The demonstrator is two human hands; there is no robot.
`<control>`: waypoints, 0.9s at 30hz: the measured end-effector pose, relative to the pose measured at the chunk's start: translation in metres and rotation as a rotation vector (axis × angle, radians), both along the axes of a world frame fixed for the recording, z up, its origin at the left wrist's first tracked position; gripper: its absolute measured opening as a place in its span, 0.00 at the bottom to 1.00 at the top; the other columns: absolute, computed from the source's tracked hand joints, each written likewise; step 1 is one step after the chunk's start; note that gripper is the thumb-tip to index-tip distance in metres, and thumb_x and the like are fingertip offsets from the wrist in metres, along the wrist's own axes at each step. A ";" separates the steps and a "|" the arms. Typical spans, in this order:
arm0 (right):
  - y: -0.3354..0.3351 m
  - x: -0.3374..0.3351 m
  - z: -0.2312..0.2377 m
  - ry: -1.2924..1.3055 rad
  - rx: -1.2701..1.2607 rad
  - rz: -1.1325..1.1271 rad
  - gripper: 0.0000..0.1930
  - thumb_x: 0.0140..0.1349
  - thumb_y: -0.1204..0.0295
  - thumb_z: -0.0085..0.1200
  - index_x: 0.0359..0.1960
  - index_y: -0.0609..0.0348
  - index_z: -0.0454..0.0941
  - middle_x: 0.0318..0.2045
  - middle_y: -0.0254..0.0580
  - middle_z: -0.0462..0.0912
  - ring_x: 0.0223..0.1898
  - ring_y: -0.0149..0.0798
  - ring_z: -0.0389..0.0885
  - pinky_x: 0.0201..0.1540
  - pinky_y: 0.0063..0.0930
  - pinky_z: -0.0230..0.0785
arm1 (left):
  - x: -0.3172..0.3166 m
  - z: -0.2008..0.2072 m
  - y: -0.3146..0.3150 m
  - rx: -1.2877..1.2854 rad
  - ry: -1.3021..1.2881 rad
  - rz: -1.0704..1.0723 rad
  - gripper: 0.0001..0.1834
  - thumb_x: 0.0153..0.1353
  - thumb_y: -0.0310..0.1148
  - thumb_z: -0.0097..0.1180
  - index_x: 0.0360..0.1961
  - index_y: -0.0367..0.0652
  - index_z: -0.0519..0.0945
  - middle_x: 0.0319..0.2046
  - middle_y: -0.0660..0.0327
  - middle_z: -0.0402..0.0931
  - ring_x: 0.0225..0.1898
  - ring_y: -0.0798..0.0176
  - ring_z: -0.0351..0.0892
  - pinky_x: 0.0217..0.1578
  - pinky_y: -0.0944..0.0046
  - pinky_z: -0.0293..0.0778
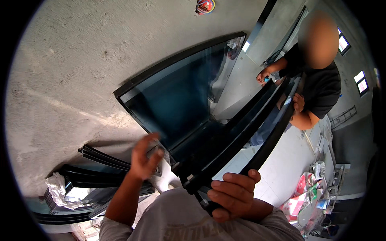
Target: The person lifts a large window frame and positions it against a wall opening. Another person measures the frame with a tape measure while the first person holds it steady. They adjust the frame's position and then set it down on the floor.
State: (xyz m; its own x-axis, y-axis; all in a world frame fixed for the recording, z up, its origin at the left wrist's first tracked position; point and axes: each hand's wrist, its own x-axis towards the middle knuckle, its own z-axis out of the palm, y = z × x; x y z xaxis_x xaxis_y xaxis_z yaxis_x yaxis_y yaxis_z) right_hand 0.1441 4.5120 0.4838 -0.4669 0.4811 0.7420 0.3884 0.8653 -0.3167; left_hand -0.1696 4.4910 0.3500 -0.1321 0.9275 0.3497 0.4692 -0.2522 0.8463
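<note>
My right hand (233, 195) is wrapped around the near end of a black-framed glass window panel (267, 146), held tilted before my body. Its far end rests in the hand of a person in a black shirt (321, 86). Alongside it, further black frames (229, 150) run close together. My left hand (146, 158), slightly blurred, holds nothing; its thumb and fingers are apart, beside the lower corner of a large dark-glass panel (181, 94) leaning against the wall. Whether that hand touches the corner I cannot tell.
Black frame pieces (94, 176) with white plastic wrap (62, 190) lie at the lower left. Rough concrete wall (76, 72) fills the left, with a wiring box (205, 6) above. Bags and debris (303, 197) cover the floor at right; a ladder (343, 117) stands farther back.
</note>
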 end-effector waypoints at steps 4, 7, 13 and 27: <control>-0.004 0.003 -0.005 0.031 0.003 -0.022 0.23 0.77 0.50 0.40 0.40 0.43 0.88 0.43 0.30 0.90 0.56 0.37 0.82 0.76 0.48 0.52 | 0.047 -0.013 -0.021 -0.274 -0.270 -0.417 0.42 0.72 0.54 0.60 0.77 0.38 0.67 0.74 0.43 0.68 0.76 0.43 0.66 0.74 0.47 0.61; -0.009 0.005 0.000 0.027 -0.022 -0.031 0.23 0.78 0.49 0.39 0.40 0.43 0.88 0.44 0.30 0.90 0.56 0.37 0.82 0.76 0.47 0.52 | 0.059 -0.028 -0.027 -0.267 -0.443 -0.470 0.48 0.70 0.62 0.61 0.78 0.37 0.65 0.77 0.43 0.64 0.80 0.44 0.60 0.77 0.48 0.55; -0.005 0.012 0.004 0.023 -0.034 0.018 0.21 0.76 0.50 0.47 0.45 0.44 0.92 0.48 0.30 0.92 0.58 0.35 0.84 0.76 0.45 0.51 | 0.065 -0.017 -0.036 -0.257 -0.291 -0.446 0.64 0.51 0.64 0.79 0.80 0.38 0.62 0.79 0.44 0.60 0.80 0.43 0.60 0.77 0.47 0.56; 0.093 0.081 0.003 -0.075 0.079 0.047 0.28 0.75 0.43 0.49 0.60 0.51 0.85 0.60 0.46 0.85 0.67 0.52 0.79 0.74 0.62 0.54 | 0.103 -0.016 -0.040 0.208 0.301 -0.084 0.45 0.39 0.50 0.84 0.59 0.40 0.82 0.62 0.36 0.76 0.58 0.32 0.83 0.55 0.44 0.81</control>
